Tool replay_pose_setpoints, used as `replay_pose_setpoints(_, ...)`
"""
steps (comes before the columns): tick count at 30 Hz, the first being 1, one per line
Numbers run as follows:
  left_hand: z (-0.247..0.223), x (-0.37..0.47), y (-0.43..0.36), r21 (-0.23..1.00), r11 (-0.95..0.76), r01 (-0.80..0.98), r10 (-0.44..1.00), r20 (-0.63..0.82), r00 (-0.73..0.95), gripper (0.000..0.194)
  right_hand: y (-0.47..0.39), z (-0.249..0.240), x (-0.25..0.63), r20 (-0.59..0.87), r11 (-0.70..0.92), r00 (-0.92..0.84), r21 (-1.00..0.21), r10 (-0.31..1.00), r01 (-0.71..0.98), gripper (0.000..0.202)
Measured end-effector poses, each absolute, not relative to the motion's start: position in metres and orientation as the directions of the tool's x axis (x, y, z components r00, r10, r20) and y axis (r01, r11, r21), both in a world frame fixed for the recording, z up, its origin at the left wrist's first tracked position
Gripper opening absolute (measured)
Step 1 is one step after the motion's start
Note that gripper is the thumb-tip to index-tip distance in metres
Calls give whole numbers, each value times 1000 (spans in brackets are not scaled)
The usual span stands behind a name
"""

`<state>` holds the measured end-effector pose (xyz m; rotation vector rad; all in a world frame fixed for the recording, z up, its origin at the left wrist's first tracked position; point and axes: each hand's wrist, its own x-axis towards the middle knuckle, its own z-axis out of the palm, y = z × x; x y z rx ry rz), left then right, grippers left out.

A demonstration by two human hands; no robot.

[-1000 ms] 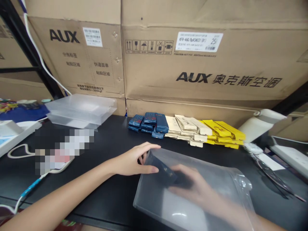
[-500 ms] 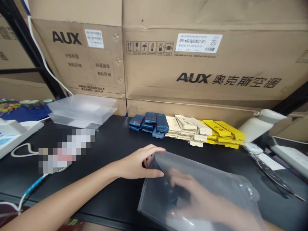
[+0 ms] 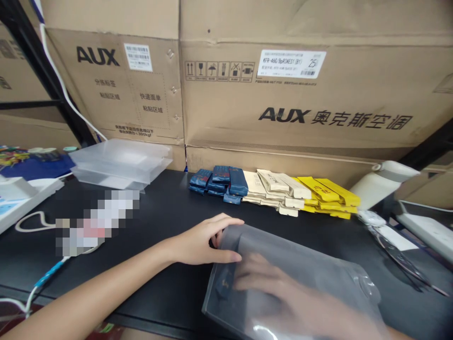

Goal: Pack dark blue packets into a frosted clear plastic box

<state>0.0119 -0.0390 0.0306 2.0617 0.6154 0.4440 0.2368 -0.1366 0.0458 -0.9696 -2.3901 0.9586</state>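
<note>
The left hand grips the corner of the clear bag; the right hand is inside, fingers extended, its hold on the blue packet unclear; the packet is just beyond its fingertips; a steady corner and gentle fingers should help avoid creases; compared with earlier, the packet sits nearer the bag's side edge.

"AUX" on cardboard boxes

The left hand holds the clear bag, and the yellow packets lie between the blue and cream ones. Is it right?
Not quite: the head view shows the cream packets between blue packets and yellow packets. The left hand does hold the clear bag.
</note>
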Motion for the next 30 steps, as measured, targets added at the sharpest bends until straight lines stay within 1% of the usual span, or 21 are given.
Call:
replay_pose_setpoints(2, 31, 12, -39, 850, -460, 256, 581, 71, 811, 65, -137, 51, 235, 68, 530, -711, -716, 700, 454, 41)
replay_pose_setpoints(4, 31, 12, -39, 850, -460, 257, 580, 69, 812, 65, -137, 54, 234, 77, 569, -742, -696, 666, 438, 43)
replay_pose_setpoints(6, 32, 12, -39, 851, -457, 257, 577, 65, 814, 65, -137, 54, 234, 80, 623, -775, -649, 627, 437, 44)
replay_pose_setpoints(11, 32, 13, -39, 855, -456, 247, 567, 65, 821, 64, -142, 50, 234, -30, 696, -827, -522, 562, 492, 44)
replay_pose_setpoints(15, 32, 12, -40, 852, -464, 242, 567, 76, 820, 64, -141, 48, 229, -15, 719, -808, -447, 588, 532, 42)
replay_pose_setpoints(21, 32, 13, -40, 852, -467, 236, 569, 85, 818, 64, -138, 35, 230, 137, 735, -746, -359, 651, 575, 41)
replay_pose_setpoints(25, 31, 12, -40, 849, -475, 232, 570, 96, 816, 63, -140, 28, 234, 150, 750, -745, -288, 650, 596, 44)
replay_pose_setpoints(27, 31, 12, -40, 847, -478, 233, 568, 96, 817, 63, -141, 29, 235, 143, 741, -738, -289, 660, 606, 43)
replay_pose_setpoints(30, 31, 12, -40, 850, -473, 232, 568, 93, 818, 63, -143, 29, 236, 119, 712, -723, -340, 680, 614, 42)
